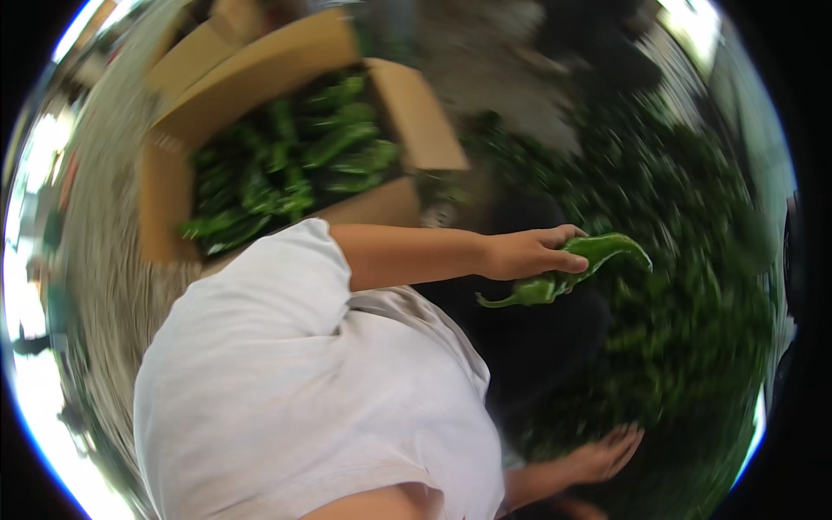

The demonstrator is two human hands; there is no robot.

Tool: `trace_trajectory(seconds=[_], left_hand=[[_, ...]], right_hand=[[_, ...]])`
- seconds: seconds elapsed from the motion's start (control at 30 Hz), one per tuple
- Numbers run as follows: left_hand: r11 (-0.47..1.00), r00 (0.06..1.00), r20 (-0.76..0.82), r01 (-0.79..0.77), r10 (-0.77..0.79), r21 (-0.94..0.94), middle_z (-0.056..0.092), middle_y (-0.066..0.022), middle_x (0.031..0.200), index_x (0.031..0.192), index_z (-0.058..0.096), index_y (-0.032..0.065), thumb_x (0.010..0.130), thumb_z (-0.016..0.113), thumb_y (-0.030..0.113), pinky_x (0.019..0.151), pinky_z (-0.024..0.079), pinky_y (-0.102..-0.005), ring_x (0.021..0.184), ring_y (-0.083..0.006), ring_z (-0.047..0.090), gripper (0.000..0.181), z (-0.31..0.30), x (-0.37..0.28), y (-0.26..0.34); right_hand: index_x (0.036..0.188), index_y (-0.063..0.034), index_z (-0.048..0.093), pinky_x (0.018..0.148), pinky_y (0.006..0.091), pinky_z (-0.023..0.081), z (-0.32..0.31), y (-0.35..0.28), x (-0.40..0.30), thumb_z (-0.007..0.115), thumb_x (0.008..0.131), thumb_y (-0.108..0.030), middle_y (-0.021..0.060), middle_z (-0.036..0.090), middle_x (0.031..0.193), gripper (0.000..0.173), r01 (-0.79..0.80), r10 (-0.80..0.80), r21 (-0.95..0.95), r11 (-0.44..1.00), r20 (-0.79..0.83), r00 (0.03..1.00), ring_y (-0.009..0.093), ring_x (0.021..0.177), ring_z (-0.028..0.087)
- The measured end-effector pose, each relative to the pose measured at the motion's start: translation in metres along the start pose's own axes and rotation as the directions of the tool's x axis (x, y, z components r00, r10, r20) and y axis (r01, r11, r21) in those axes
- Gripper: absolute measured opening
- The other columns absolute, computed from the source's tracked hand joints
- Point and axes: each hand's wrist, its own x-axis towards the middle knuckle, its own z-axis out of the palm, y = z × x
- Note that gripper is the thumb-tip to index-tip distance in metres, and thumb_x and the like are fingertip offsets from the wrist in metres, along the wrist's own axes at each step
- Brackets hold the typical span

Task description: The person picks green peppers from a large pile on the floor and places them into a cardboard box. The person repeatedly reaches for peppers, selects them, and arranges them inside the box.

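My left hand (536, 255) is closed around a large green pepper (601, 247), its curved tip pointing right. A curly stem and a second green pepper body (536, 290) show just below my fingers; whether I hold two peppers is hard to tell. Lower down, my right hand (608, 453) is held with its fingers loosely apart and nothing visible in it, near the edge of a large heap of green peppers (669, 351). On my left stands an open cardboard box (166, 195) holding many green peppers (344, 140).
Another cardboard box (195, 58) stands beyond the first, partly cut off. The box's raised flap (419, 117) leans towards the heap. My dark-clothed legs (539, 338) lie between my body and the peppers. A blurred dark shape (604, 45) is at the top.
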Motion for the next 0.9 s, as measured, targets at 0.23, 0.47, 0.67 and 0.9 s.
trace_trajectory(seconds=[0.23, 0.47, 0.67, 0.9], left_hand=[[0.896, 0.095, -0.893, 0.016, 0.440, 0.444, 0.059, -0.0071, 0.089, 0.120, 0.044, 0.0025, 0.094, 0.060, 0.025, 0.066, 0.049, -0.0305, 0.074, -0.0144, 0.058, 0.038, -0.130, -0.205, 0.025], [0.709, 0.062, -0.873, 0.556, 0.484, 0.433, 0.059, -0.0128, 0.116, 0.132, 0.045, 0.0005, 0.080, 0.066, 0.003, 0.092, 0.044, -0.0321, 0.106, -0.0190, 0.056, 0.056, -0.199, -0.387, 0.055], [-0.179, 0.678, -0.615, 0.717, 0.402, 0.674, 0.047, -0.0072, 0.134, 0.100, 0.068, 0.0105, 0.062, 0.059, -0.015, 0.106, 0.037, -0.0403, 0.131, -0.0307, 0.036, 0.047, -0.246, -0.406, 0.108], [-0.192, 0.750, -0.532, 0.633, 0.394, 0.750, 0.046, -0.0075, 0.137, 0.099, 0.069, 0.0142, 0.068, 0.057, -0.014, 0.104, 0.041, -0.0408, 0.132, -0.0299, 0.040, 0.044, -0.334, -0.372, 0.062]], right_hand=[[0.116, 0.0101, 0.059, 0.074, 0.0345, 0.052, 0.049, 0.012, 0.003, 0.054, 0.089, -0.004, 0.0223, 0.064, 0.102, 0.031, -0.171, 0.143, 0.090, 0.981, 0.260, 0.955, 0.028, 0.083, 0.061], [0.113, 0.0078, 0.062, 0.073, 0.0354, 0.049, 0.104, -0.018, 0.004, 0.055, 0.091, -0.007, 0.0178, 0.064, 0.094, 0.027, 0.089, -0.081, -0.003, 0.996, 0.396, 0.915, 0.025, 0.078, 0.059], [0.109, 0.0054, 0.065, 0.073, 0.0324, 0.049, 0.131, -0.036, -0.012, 0.059, 0.091, -0.008, 0.0172, 0.066, 0.101, 0.024, 0.138, -0.107, -0.032, 0.990, 0.472, 0.875, 0.024, 0.084, 0.061], [0.105, 0.0066, 0.067, 0.078, 0.0321, 0.051, 0.130, -0.043, -0.023, 0.058, 0.090, -0.007, 0.0159, 0.068, 0.101, 0.022, 0.158, -0.087, -0.108, 0.982, 0.485, 0.870, 0.024, 0.090, 0.063]])
